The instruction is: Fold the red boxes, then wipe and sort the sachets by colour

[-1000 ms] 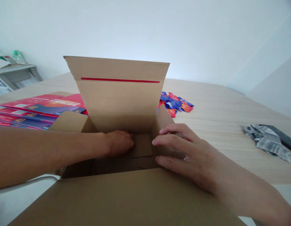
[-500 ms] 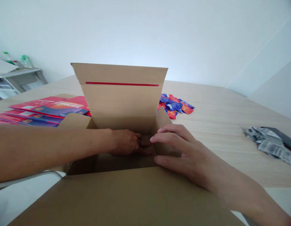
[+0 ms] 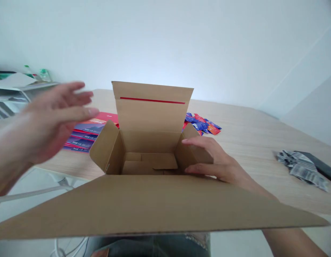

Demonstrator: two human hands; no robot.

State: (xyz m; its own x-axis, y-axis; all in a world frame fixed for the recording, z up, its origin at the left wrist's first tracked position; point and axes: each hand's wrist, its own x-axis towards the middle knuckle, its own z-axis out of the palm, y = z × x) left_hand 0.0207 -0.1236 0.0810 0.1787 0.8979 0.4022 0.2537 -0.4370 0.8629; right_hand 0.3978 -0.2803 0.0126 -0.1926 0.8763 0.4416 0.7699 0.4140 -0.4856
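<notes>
An open cardboard box (image 3: 144, 146) stands before me, its flaps spread and a red strip across the raised back flap. Folded bottom panels show inside it, with nothing lying on them. At the box's right side, my right hand (image 3: 221, 160) has its fingers and thumb hooked over the side flap, gripping it. My left hand (image 3: 55, 117) is up in the air left of the box, fingers apart and holding nothing, slightly blurred. Behind it lies a stack of red and blue printed packs (image 3: 87, 132), partly covered by the hand and the left flap.
Small red and blue sachets (image 3: 200, 123) lie piled behind the box on the wooden table (image 3: 251, 135). Crumpled striped material (image 3: 301, 167) and a dark flat object (image 3: 320, 166) sit at right. A grey shelf (image 3: 10, 92) with bottles is at far left.
My left hand has come out of the box and swung up to the left. My right hand has closed onto the side flap. The box's front flap has lifted towards me.
</notes>
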